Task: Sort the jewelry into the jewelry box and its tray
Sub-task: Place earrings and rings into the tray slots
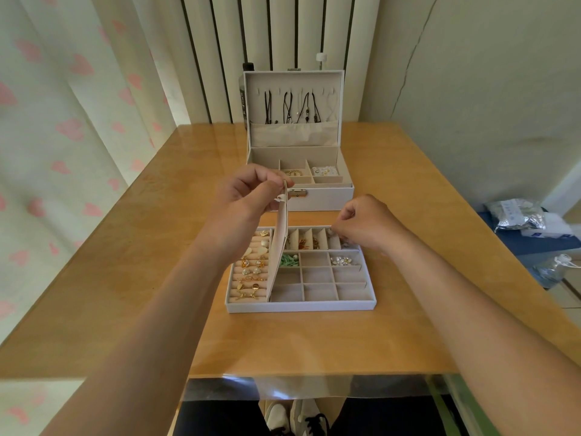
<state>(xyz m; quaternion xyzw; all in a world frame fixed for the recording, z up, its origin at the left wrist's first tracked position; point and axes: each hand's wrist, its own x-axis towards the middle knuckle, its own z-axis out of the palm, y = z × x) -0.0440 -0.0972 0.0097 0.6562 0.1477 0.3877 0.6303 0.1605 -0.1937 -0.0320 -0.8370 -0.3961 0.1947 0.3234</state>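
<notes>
We seem well along: necklaces [292, 108] hang in the box [327, 199], rings [251, 264] line the tray [298, 307] before it, several cells [317, 291] bare. Our left hand [248, 196] pinches a flap [279, 247] upright; our right hand [367, 225] curls over the back cells, grip unclear.

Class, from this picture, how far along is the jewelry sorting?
Done: necklaces hang in the box lid; rings fill the tray's rolls. In hand: the left hand pinches the beige flap upright, and the right hand curls over a back compartment. Left: the front compartments are bare.
</notes>
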